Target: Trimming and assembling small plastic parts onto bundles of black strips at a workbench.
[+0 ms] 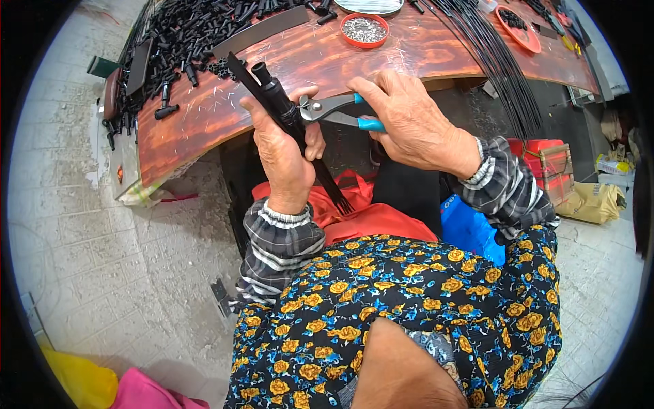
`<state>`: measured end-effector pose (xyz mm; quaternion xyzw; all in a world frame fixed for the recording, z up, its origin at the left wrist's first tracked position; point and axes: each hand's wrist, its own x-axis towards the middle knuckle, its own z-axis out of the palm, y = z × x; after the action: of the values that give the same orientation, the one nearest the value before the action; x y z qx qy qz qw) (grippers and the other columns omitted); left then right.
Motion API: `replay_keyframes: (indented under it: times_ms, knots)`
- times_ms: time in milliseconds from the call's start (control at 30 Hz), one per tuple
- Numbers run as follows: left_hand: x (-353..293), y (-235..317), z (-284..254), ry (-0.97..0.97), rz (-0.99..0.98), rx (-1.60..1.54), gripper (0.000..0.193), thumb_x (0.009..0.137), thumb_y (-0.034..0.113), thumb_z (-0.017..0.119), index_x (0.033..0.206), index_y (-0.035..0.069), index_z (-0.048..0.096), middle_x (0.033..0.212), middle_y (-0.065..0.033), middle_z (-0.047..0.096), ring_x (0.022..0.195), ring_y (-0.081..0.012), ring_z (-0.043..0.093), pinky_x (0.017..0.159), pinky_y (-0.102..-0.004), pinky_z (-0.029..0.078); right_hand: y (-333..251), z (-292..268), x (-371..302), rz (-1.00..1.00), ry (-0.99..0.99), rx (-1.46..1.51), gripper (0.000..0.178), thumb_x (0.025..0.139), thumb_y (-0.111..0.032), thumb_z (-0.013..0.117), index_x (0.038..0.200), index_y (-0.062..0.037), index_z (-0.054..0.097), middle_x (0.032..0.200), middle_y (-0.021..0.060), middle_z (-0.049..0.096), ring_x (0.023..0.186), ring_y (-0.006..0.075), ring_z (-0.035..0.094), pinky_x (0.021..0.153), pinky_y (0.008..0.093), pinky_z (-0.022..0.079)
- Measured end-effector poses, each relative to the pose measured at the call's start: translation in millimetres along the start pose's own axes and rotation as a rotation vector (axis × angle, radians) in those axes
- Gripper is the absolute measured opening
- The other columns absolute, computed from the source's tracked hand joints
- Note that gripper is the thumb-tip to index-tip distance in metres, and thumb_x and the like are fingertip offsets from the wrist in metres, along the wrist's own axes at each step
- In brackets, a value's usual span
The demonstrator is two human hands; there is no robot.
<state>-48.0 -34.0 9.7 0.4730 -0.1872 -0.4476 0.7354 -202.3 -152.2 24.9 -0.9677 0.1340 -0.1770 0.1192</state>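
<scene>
My left hand [283, 160] is wrapped round a bundle of thin black rods with a black tubular plastic fitting [271, 94], which looks like an umbrella frame. It is held upright at a slant, its rod ends pointing down toward my lap. In my right hand [422, 126] is a pair of pliers [315, 109] with blue grips. Their jaws meet the side of the fitting, close to my left fingers. Whatever sits between the jaws is too small to make out.
On the reddish-brown wooden table [163, 146] lie a heap of black plastic fittings [184, 41], a red bowl [364, 45] of small metal pins, and scattered pins. Long black rods [487, 51] overhang its edge near an orange tray [533, 46]. Red cloth [381, 218] covers my lap.
</scene>
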Motion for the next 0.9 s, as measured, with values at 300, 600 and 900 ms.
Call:
replay_keyframes:
  times_ms: [300,600,900]
  knots:
    - [5,0,1,0.03,-0.001,0.011,0.08,0.092,0.071,0.02,0.111,0.003,0.06,0.048,0.0017,0.035,0.039,-0.0106,0.029,0.041,-0.0255,0.026,6,16,3,0.017,0.098,-0.136,0.064,0.07,-0.006,0.07,0.129,-0.0049,0.044,0.101,0.0163,0.05,0.089,0.0346,0.051,0.076,0.0427,0.042]
    - [5,0,-5,0.023,-0.006,-0.025,0.081,0.092,0.071,0.021,0.114,0.002,0.059,0.049,0.0015,0.035,0.039,-0.0106,0.029,0.041,-0.0254,0.027,11,25,11,0.01,0.191,-0.064,0.026,0.078,-0.018,0.071,0.091,-0.0032,0.054,0.078,0.0132,0.057,0.074,0.0314,0.06,0.064,0.0401,0.047]
    - [7,-5,-2,0.056,0.049,0.012,0.08,0.091,0.071,0.025,0.117,0.003,0.057,0.049,0.0006,0.037,0.039,-0.011,0.03,0.04,-0.0257,0.026,14,59,9,0.144,0.277,0.185,0.026,0.081,-0.022,0.071,0.08,-0.0029,0.053,0.063,0.0134,0.054,0.058,0.0328,0.057,0.052,0.0399,0.044]
